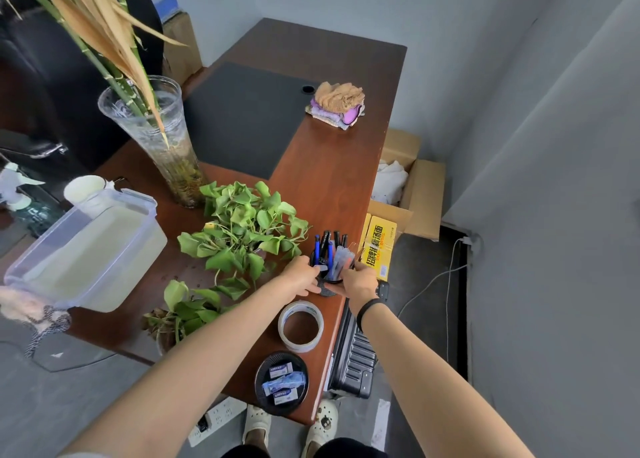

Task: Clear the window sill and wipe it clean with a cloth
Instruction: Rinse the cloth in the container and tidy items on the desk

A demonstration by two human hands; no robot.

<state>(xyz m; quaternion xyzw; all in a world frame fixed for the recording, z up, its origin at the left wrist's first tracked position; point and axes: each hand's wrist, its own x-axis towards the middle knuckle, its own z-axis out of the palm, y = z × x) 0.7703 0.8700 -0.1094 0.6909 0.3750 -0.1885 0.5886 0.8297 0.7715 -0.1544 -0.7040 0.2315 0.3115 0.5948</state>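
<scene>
Both hands grip the pen holder (pixel 329 281); left hand (pixel 300 276) and right hand (pixel 358 282) curled around it.

both arms reach forward, bare. the left hand (pixel 300 277) and right hand (pixel 358 281) sit close together, fingers curled inward in a grip.

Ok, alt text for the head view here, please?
Both hands, left and right, clasp a pen holder near the desk edge. Beside it sit leafy plants, a tape roll, a vase and a tub; cloths lie farther back.
</scene>
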